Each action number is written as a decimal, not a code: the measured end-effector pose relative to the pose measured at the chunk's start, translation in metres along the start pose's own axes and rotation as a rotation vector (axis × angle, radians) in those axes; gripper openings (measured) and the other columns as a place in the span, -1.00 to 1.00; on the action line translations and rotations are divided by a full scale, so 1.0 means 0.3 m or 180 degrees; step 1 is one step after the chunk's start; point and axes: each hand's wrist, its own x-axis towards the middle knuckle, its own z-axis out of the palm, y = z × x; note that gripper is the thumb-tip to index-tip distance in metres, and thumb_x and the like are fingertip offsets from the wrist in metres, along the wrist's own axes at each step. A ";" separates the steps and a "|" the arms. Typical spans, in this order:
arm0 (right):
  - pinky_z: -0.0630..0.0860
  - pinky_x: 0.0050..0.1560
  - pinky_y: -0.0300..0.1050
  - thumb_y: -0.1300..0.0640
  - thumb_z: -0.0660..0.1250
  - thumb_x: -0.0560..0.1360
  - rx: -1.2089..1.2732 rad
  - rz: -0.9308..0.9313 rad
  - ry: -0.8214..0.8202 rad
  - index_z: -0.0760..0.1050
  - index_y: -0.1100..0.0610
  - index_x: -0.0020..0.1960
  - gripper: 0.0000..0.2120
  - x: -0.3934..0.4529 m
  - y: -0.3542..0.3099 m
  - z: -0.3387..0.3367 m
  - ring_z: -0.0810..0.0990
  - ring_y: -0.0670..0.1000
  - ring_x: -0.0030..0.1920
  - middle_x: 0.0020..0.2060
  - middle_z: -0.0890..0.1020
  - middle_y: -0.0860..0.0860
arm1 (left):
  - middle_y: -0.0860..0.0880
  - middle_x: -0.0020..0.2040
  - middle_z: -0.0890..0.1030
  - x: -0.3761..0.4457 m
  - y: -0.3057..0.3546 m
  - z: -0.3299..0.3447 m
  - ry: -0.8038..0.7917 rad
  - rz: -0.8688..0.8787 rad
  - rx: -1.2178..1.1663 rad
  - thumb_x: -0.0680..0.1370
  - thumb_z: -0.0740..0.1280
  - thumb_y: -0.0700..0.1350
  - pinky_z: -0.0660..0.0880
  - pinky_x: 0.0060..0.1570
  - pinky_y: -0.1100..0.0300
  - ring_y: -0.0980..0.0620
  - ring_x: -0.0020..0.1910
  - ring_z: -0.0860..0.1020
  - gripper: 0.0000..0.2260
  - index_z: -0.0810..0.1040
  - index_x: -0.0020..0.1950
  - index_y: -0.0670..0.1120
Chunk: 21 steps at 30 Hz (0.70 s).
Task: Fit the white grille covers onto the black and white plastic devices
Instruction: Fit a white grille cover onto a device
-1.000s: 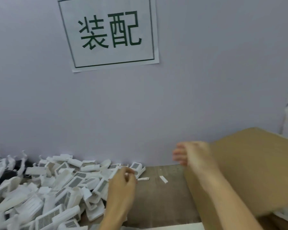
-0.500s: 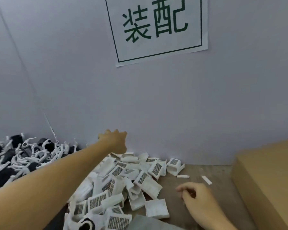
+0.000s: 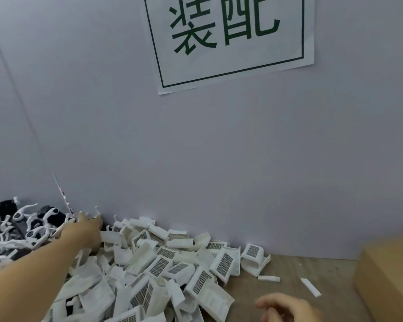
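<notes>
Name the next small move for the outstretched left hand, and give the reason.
Probably curl the left hand round one black and white plastic device and draw it back. The hand sits at that pile's edge; whether it already grips one is unclear. The right hand hovers near the heap of white grille covers.

A pale grey wall (image 3: 219, 159) stands behind the wooden table (image 3: 289, 268). On the wall hangs a white paper sign (image 3: 230, 40) with two dark green characters in a thin frame (its top is cut off). A brown cardboard box (image 3: 389, 280) stands at the right edge of the table
</notes>
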 end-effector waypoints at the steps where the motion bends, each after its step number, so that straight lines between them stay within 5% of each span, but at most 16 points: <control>1: 0.46 -0.24 -0.36 0.42 0.29 0.53 0.0243 0.0174 -0.0252 0.69 0.16 -0.37 -0.61 0.005 -0.002 -0.015 0.64 0.00 -0.39 -0.44 0.66 0.08 | -0.23 0.56 0.07 0.000 0.008 0.019 0.0270 0.0053 0.0210 0.56 0.25 -0.09 0.46 0.30 -0.13 -0.26 0.45 0.34 -0.35 0.04 0.60 0.01; 4: 0.49 -0.33 -0.27 0.47 0.26 0.54 0.0698 0.0505 -0.0783 0.64 0.35 -0.40 -0.63 0.003 -0.011 -0.042 0.58 0.04 -0.47 -0.47 0.57 0.16 | -0.17 0.41 0.38 0.004 0.009 0.034 0.0937 0.0138 0.0543 0.64 0.10 -0.14 0.53 0.19 0.03 -0.15 0.31 0.52 -0.56 0.24 0.53 -0.09; 7: 0.48 -0.33 -0.37 0.47 0.27 0.53 0.0354 0.0280 -0.0500 0.68 0.25 -0.38 -0.61 0.001 -0.002 -0.023 0.64 0.00 -0.43 -0.44 0.65 0.17 | -0.18 0.11 0.63 0.001 0.009 -0.027 0.1029 0.0352 -0.0236 0.65 0.15 -0.13 0.54 0.01 0.06 -0.15 0.06 0.62 -0.77 0.55 0.14 -0.20; 11: 0.48 -0.31 -0.42 0.46 0.30 0.49 0.0030 -0.0002 0.0055 0.67 0.16 -0.37 -0.63 -0.022 -0.002 0.009 0.64 -0.05 -0.45 -0.46 0.65 0.13 | -0.11 -0.35 0.58 -0.070 0.067 -0.167 0.0935 0.0641 -0.1635 0.61 0.28 -0.16 0.46 -0.25 0.16 -0.13 -0.27 0.62 -0.71 0.47 -0.33 -0.14; 13: 0.49 -0.30 -0.39 0.41 0.29 0.49 -0.0165 -0.0019 0.0133 0.67 0.11 -0.35 -0.64 -0.024 -0.012 0.014 0.65 -0.03 -0.41 -0.46 0.66 0.09 | -0.01 -0.49 0.45 -0.125 0.113 -0.221 0.0762 0.0934 -0.2214 0.55 0.42 -0.17 0.43 -0.38 0.23 -0.01 -0.45 0.60 -0.66 0.37 -0.37 -0.10; 16: 0.53 -0.19 -0.31 0.33 0.30 0.49 -0.0456 0.0001 0.0050 0.67 0.04 -0.29 -0.69 -0.035 -0.037 0.012 0.66 0.02 -0.32 -0.43 0.68 -0.02 | 0.00 -0.34 0.53 -0.222 0.156 -0.272 0.0345 0.1593 -0.3218 0.50 0.51 -0.12 0.60 -0.29 0.14 0.11 -0.42 0.62 -0.73 0.44 -0.26 -0.12; 18: 0.54 -0.13 -0.23 0.33 0.31 0.50 -0.0452 0.0037 0.0010 0.68 0.03 -0.26 -0.70 -0.046 -0.053 0.007 0.65 0.03 -0.31 -0.43 0.68 -0.03 | 0.01 0.01 0.60 -0.278 0.131 -0.299 0.0179 0.1980 -0.3613 0.49 0.51 -0.03 0.62 -0.15 0.15 0.07 -0.11 0.67 -0.83 0.56 -0.03 -0.01; 21: 0.58 -0.01 -0.10 0.34 0.28 0.51 -0.0495 0.0059 -0.0006 0.68 0.03 -0.23 -0.69 -0.055 -0.055 0.004 0.65 0.05 -0.26 -0.42 0.69 -0.03 | 0.01 0.31 0.49 -0.296 -0.008 -0.308 0.0492 0.1820 -0.2566 0.49 0.48 0.11 0.49 0.18 0.06 -0.01 0.23 0.53 -0.66 0.50 0.22 0.15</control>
